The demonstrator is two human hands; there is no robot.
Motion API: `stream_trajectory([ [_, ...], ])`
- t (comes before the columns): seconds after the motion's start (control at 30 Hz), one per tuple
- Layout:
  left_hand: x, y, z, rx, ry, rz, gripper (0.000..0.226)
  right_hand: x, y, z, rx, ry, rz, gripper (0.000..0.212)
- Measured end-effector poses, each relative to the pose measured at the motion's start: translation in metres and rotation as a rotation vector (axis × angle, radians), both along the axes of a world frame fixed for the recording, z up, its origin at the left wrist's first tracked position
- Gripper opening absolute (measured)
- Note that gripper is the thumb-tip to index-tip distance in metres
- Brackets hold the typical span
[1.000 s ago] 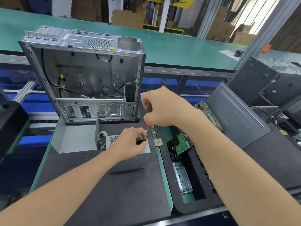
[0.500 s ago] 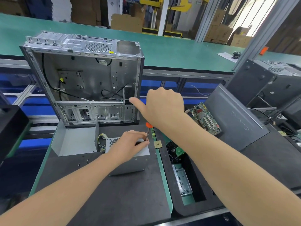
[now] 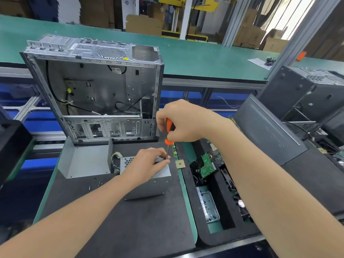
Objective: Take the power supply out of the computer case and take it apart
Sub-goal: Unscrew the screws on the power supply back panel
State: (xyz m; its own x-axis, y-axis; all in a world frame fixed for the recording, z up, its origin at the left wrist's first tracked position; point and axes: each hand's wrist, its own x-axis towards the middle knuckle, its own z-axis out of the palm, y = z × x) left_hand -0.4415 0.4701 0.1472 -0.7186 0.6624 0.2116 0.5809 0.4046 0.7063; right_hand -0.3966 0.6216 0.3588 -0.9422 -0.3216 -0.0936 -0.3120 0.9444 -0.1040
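You are reaching both bare forearms forward over the dark, matte surface. Your right hand is hanging raised with its knuckles up, its fingers curling tightly round the glossy orange handle of the screwdriver, whose thin steel shaft is pointing almost straight down. Your left hand is lying palm-down, lower and nearer you, its fingers lightly bent and pressing on top of the power supply. Their tips are meeting the screwdriver's tip, though I cannot tell whether they are pinching it. The power supply is a boxy, dull grey sheet-metal unit with a honeycomb vent. It is sitting out on the surface in front of the computer case, directly under your left fingers and just below your right. The computer case is standing upright with its side open, showing bare silver metal inside. A folded grey metal cover is lying just left of the power supply.
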Motion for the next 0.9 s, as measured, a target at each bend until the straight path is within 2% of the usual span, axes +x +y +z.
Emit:
stream_trajectory([
  [0.07,0.000,0.000,0.001,-0.016,-0.015,0.021,0.013,0.002,-0.007,-0.009,0.062,0.196,-0.115,0.029],
  [0.13,0.001,0.000,0.001,-0.037,-0.009,0.040,0.014,0.004,-0.018,-0.016,0.255,0.417,-0.321,0.055],
  [0.17,0.002,0.000,0.002,-0.046,-0.002,0.046,0.015,0.005,-0.024,-0.016,0.317,0.450,-0.417,0.065],
  [0.23,0.002,0.001,0.002,-0.057,0.005,0.051,0.016,0.005,-0.032,-0.020,0.326,0.385,-0.537,0.072],
  [0.37,0.001,0.001,0.001,-0.054,-0.018,0.048,0.014,-0.004,-0.028,-0.021,0.248,0.273,-0.511,0.062],
  [0.5,0.002,-0.001,0.000,-0.069,-0.009,0.037,0.016,-0.007,-0.010,-0.010,0.053,0.074,-0.267,0.024],
  [0.57,0.002,-0.001,0.001,-0.068,-0.006,0.023,0.015,-0.006,-0.003,-0.003,0.002,0.018,-0.149,0.013],
  [0.7,0.003,-0.001,0.004,-0.060,-0.043,0.019,0.018,-0.004,-0.001,0.001,-0.015,-0.023,-0.005,0.019],
  [0.8,0.004,-0.001,0.006,-0.043,-0.072,0.044,0.018,0.001,-0.008,-0.011,0.012,0.172,-0.093,0.022],
  [0.9,0.006,-0.002,0.010,-0.043,-0.108,0.040,0.008,0.005,-0.023,-0.026,0.234,0.411,-0.335,0.059],
])
